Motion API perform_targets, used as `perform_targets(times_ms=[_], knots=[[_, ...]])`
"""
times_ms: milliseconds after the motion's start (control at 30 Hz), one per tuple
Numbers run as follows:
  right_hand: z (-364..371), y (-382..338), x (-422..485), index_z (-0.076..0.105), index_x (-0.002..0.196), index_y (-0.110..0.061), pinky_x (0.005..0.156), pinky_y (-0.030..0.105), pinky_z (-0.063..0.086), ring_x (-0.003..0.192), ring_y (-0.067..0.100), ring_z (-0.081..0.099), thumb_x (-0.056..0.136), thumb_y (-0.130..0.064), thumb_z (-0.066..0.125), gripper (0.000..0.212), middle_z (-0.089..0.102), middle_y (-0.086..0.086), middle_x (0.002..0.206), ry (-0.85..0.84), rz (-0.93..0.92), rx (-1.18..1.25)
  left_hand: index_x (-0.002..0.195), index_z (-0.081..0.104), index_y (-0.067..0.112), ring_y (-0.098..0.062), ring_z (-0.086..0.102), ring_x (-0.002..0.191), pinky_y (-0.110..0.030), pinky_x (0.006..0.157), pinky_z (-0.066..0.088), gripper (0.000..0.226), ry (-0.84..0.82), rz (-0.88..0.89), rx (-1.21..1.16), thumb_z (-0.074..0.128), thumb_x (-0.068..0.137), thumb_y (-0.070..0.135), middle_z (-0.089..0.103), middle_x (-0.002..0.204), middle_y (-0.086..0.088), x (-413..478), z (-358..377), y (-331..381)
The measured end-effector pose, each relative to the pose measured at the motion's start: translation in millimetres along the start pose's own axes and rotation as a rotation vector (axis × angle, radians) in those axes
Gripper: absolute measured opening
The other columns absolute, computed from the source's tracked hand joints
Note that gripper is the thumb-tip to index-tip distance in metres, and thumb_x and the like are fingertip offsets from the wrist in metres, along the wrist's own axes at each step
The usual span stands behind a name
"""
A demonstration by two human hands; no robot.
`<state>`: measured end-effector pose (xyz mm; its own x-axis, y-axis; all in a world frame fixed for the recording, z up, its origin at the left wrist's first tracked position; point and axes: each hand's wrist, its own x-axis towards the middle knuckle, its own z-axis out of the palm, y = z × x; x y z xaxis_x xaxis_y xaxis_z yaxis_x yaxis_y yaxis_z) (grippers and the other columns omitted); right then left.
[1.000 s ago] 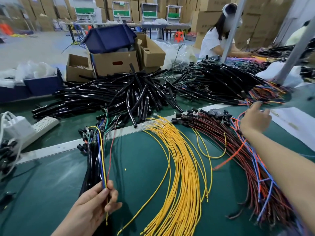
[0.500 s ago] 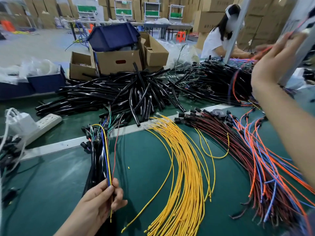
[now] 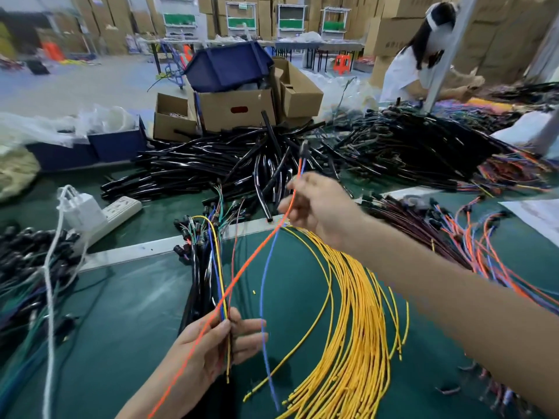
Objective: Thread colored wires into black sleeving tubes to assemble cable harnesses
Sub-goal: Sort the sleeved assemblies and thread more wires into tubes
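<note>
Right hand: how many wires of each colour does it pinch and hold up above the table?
Pinched in the right hand:
orange wire: 1
blue wire: 1
Total: 2

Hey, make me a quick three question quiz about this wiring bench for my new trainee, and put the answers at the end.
1. True or false: the right hand holds an orange wire and a blue wire.
2. The loose wires fanned on the green mat are: A red, B yellow, C white.
3. What does the left hand grip?
Key: 1 true. 2 B. 3 a cable bundle in black tubing.
</note>
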<state>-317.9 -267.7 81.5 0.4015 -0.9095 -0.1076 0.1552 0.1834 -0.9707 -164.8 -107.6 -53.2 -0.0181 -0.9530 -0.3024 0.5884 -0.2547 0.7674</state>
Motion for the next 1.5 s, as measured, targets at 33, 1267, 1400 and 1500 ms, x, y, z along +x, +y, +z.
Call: perform_targets(times_ms=[33,1267,1400,1500], knots=[[4,12,3,0.044,0.081,-0.013,0.037,0.015,0.039,0.037,0.01,0.047,0.103,-0.014,0.037,0.022,0.06,0.003,0.046,-0.007,0.039,-0.022,0.091,0.056,0.0,-0.042,0.069,0.078,-0.042,0.066,0.058,0.016,-0.003,-0.003,-0.005,0.047,0.079,0.006,0.064,0.105,-0.034,0,0,0],[17,73,106,0.028,0.144,-0.01,0.072,0.029,0.056,0.066,0.016,0.064,0.092,0.003,0.047,0.056,0.056,0.006,0.082,0.099,0.0,-0.326,0.091,0.06,-0.003,-0.005,0.018,0.035,-0.012,0.033,0.025,0.026,0.116,0.106,-0.015,0.051,0.08,0.019,0.021,0.05,0.002,-3,8,-3],[34,76,70,0.027,0.148,-0.011,0.104,0.041,0.04,0.119,0.027,0.052,0.093,-0.016,0.055,0.063,0.047,0.011,0.134,0.069,-0.16,-0.754,0.087,0.059,-0.001,-0.005,0.017,0.036,-0.011,0.034,0.024,0.021,0.108,0.096,-0.038,0.049,0.082,0.017,0.022,0.049,0.001,-3,8,-1],[62,82,16,0.056,0.127,-0.008,0.103,0.032,0.037,0.112,0.018,0.054,0.094,-0.021,0.056,0.036,0.061,0.009,0.123,-0.297,-0.633,-0.913,0.083,0.063,0.0,-0.006,0.018,0.038,-0.012,0.035,0.025,0.019,0.097,0.088,-0.058,0.05,0.081,0.014,0.026,0.049,-0.003,-5,10,2]])
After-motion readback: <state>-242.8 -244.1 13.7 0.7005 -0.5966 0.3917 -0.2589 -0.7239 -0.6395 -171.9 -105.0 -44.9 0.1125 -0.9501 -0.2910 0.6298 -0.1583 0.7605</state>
